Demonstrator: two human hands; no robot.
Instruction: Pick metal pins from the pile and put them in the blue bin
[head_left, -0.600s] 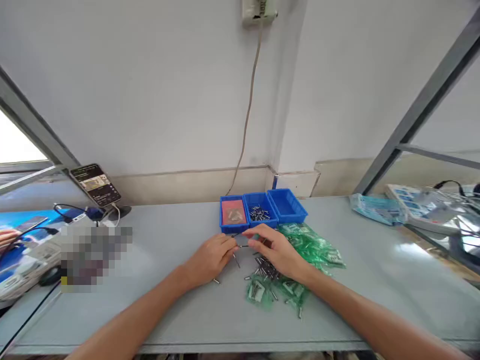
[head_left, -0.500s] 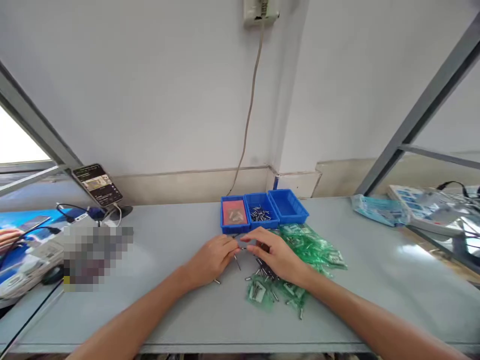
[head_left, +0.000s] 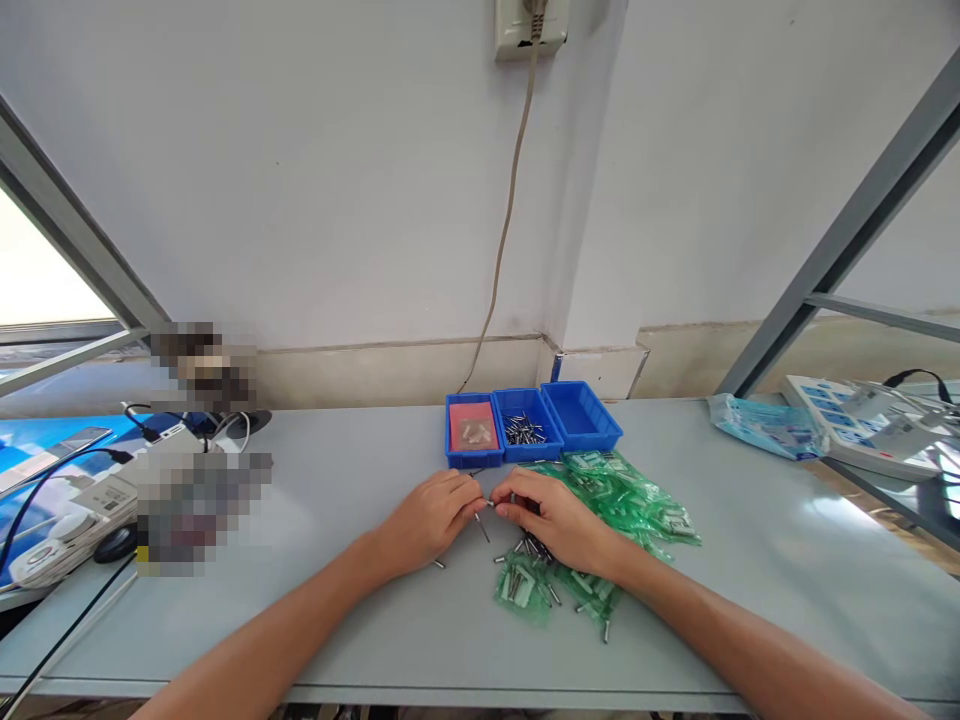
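My left hand (head_left: 433,518) is closed in a pinch on a small metal pin (head_left: 490,503). From the other side, my right hand (head_left: 559,522) pinches the same pin, its thumb and fingertips close to those of my left hand. A thin metal rod (head_left: 481,527) pokes out below my left fingertips; whether it is held or lies on the table, I cannot tell. Another short metal piece (head_left: 439,565) lies under the left wrist. Several dark metal pins (head_left: 534,546) lie partly hidden beneath my right hand, beside a small green plastic bag (head_left: 520,588) with metal parts.
Behind the hands stand a blue bin with a pink sheet (head_left: 471,425), a blue bin of metal pins (head_left: 550,440) and another blue bin (head_left: 581,420). Green plastic bags (head_left: 630,495) spread to the right. Power strips and cables (head_left: 97,500) sit at left; a blue packet (head_left: 765,425) lies at right.
My right fingers have closed in on the pin and now meet it near my left fingertips. The left hand keeps its pinch. The whole view has shifted slightly.
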